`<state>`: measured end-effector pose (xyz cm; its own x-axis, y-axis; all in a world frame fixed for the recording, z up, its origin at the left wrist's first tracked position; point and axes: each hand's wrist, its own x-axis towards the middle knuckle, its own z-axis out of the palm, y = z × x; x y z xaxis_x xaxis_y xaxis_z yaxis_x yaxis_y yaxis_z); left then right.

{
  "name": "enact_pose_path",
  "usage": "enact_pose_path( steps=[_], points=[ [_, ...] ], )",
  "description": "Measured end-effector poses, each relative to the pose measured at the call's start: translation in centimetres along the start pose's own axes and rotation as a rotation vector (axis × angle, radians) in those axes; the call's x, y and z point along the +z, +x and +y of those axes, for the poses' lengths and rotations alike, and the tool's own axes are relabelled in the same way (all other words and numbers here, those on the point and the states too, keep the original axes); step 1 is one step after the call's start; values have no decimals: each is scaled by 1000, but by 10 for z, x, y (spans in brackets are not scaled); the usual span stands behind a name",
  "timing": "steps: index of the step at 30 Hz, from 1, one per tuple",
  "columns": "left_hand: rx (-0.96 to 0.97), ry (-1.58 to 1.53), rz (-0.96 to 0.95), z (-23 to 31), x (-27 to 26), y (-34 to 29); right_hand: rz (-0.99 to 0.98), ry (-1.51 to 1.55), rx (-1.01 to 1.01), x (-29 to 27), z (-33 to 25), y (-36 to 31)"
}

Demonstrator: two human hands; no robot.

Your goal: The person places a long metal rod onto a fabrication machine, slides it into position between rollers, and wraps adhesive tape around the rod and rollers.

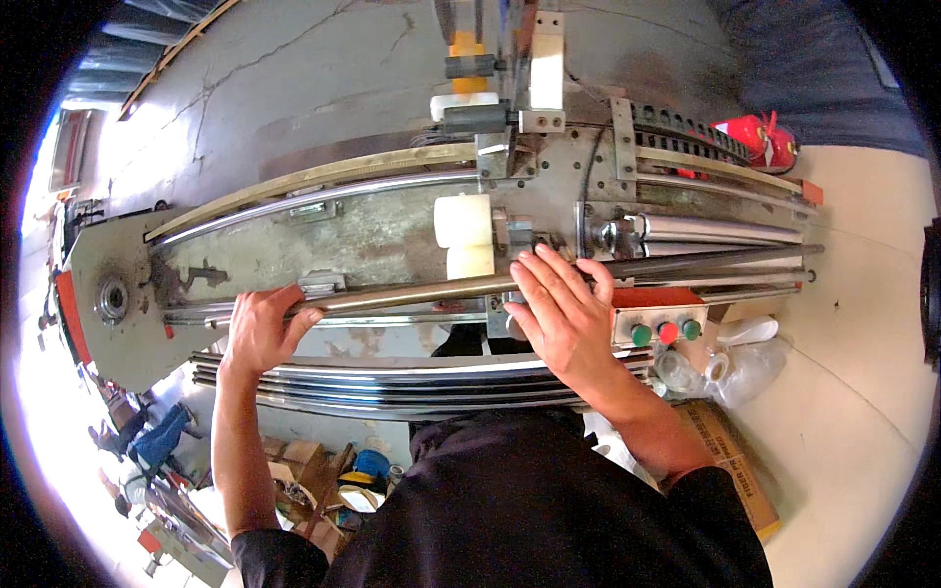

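Observation:
A long dark metal rod point(421, 293) lies crosswise over a machine bed, its right end reaching past a silver cylinder point(725, 231). Around its left part my left hand point(263, 325) is closed, the thumb along the near side. My right hand point(567, 309) rests on the rod farther right with its fingers stretched out and slightly apart. Just beyond that hand stand two cream-white rollers point(463, 221) beside a metal block. What lies under the right palm is hidden.
Several shiny rods point(392, 384) lie along the machine's near side. A control box point(659, 328) with green and red buttons sits right of my right hand. Clear plastic bags point(750, 372) and a cardboard box point(730, 461) are at lower right. Red fire extinguishers point(765, 142) stand beyond.

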<state>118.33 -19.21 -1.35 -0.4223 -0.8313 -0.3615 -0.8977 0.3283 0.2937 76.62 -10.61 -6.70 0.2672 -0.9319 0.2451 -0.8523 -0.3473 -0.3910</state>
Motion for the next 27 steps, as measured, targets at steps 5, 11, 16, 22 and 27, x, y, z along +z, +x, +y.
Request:
enact_pose_path(
  steps=[5,11,16,22,27],
  points=[
    [39,-5,77,1,9,-6,-91,57,32,-5,9,14],
    [40,41,197,2,21,-12,-275,100,-12,-19,16,29],
    [48,63,203,5,17,-15,38,247,195,-64,50,11],
    [42,55,230,5,19,-11,-136,-54,113,-65,74,-22],
    [31,47,157,7,7,-8,-173,-84,79,-35,57,-12]
  ],
)
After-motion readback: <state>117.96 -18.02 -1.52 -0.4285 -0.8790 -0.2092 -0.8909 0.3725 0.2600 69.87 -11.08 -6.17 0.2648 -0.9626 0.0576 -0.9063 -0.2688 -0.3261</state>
